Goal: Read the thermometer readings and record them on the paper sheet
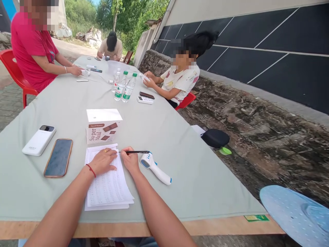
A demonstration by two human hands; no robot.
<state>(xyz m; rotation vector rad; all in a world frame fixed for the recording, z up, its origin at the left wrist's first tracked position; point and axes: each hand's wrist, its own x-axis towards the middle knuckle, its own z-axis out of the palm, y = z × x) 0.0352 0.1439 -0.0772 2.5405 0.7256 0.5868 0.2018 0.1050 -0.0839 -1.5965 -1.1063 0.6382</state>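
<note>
My left hand (104, 161) lies flat on a stack of written paper sheets (109, 192), fingers spread toward the top edge. A red cord is round that wrist. In my right hand (130, 160) a black pen (138, 152) is gripped, its tip pointing left at the paper's upper right edge. Just right of that hand lies a white and blue infrared thermometer (158, 171). Behind the sheets stands a white box with chocolate pictures (102, 132), marked "Super Meal".
To the left lie a phone (58, 157) and a white power bank (39, 140). Water bottles (124, 88) stand farther up the cloth-covered table (195, 185). Several people sit around it. A light blue patterned object (295, 212) is beyond the near right corner.
</note>
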